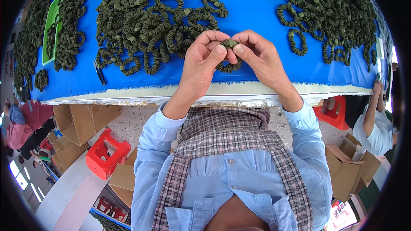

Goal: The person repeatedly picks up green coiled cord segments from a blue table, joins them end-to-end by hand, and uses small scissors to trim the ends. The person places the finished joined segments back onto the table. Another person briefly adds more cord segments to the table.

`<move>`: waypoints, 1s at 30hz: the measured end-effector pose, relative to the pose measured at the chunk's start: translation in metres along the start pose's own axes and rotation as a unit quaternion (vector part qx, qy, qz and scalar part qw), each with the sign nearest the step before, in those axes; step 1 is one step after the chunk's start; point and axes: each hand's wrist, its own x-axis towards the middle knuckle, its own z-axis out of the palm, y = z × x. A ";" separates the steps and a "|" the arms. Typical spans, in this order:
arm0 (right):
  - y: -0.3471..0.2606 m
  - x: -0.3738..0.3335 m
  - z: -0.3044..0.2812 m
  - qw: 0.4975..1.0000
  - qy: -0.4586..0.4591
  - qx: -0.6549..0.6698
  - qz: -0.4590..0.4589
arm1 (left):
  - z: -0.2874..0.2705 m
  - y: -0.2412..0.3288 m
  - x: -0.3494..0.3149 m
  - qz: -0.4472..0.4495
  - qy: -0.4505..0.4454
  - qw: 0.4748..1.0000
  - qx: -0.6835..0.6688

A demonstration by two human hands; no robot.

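Between my two hands, just above the near edge of the table, is a dark green gathered-fabric hair tie (229, 66). My left hand (205, 55) pinches it from one side with thumb and fingertips. From the other side my right hand (256, 55) pinches the same hair tie, the two thumbs close together. A smoother patch of the green cloth shows at the top between the fingertips; part of the ring is hidden behind them. Just beyond my left hand spreads a large heap of similar hair ties (145, 21).
Another heap of hair ties (334, 13) lies at the right. Far left are a green tray (52, 25) and dark-handled snips (99, 72) on the blue tabletop (257, 4). Below stand a red stool (107, 154) and cardboard boxes (85, 122). Other people work at both sides.
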 end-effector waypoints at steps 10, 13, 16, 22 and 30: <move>-0.001 0.001 -0.002 0.956 -0.022 0.287 0.050 | -0.014 0.004 -0.001 -0.019 0.002 0.999 -0.029; -0.003 0.001 -0.001 0.924 -0.022 0.377 0.064 | -0.017 0.012 -0.001 -0.041 -0.013 0.999 -0.030; 0.001 0.002 -0.003 0.913 -0.041 0.399 0.076 | -0.021 0.011 -0.003 -0.049 -0.023 0.995 -0.079; -0.006 0.001 -0.012 0.930 -0.055 0.345 0.117 | -0.022 0.014 -0.002 -0.021 0.005 0.988 -0.153; -0.005 0.006 -0.029 0.939 -0.063 0.306 0.143 | -0.036 0.017 -0.005 -0.100 -0.027 0.976 -0.192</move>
